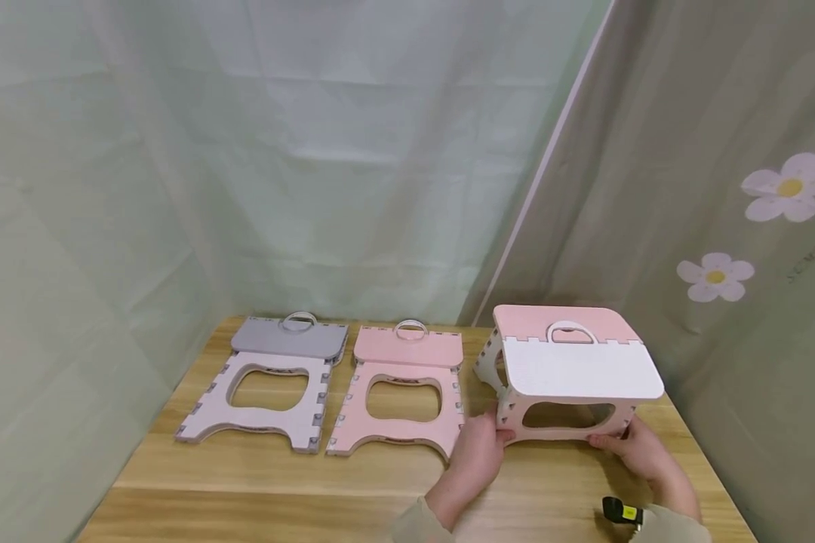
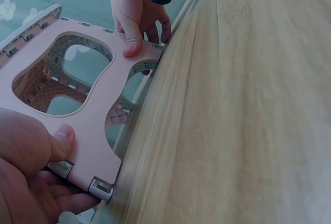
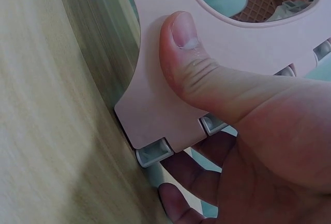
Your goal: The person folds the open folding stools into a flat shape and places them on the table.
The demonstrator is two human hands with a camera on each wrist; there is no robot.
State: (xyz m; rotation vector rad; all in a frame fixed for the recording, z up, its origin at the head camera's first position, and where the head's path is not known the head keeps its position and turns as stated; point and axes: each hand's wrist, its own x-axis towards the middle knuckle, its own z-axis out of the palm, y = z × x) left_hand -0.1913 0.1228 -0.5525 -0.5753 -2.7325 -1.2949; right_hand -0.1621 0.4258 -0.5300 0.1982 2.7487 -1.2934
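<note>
A pink and white folding stool (image 1: 580, 367) stands unfolded on its legs at the table's right side, its arched white handle on top. My left hand (image 1: 474, 456) grips the left edge of the stool's front leg panel, low down. In the left wrist view, that thumb lies on the pink panel (image 2: 98, 125) and the fingers go behind its edge. At the opposite lower corner, my right hand (image 1: 641, 455) holds the same panel. The right wrist view shows the right thumb (image 3: 191, 63) pressed on the panel's face, fingers curled behind its edge.
Left of the standing stool, a pink folding stool (image 1: 407, 430) and a grey and white folding stool (image 1: 265, 418) lie flat on the wooden table (image 1: 299, 505). Curtains (image 1: 353, 166) hang close behind and at both sides. A small black device (image 1: 618, 510) sits at my right wrist.
</note>
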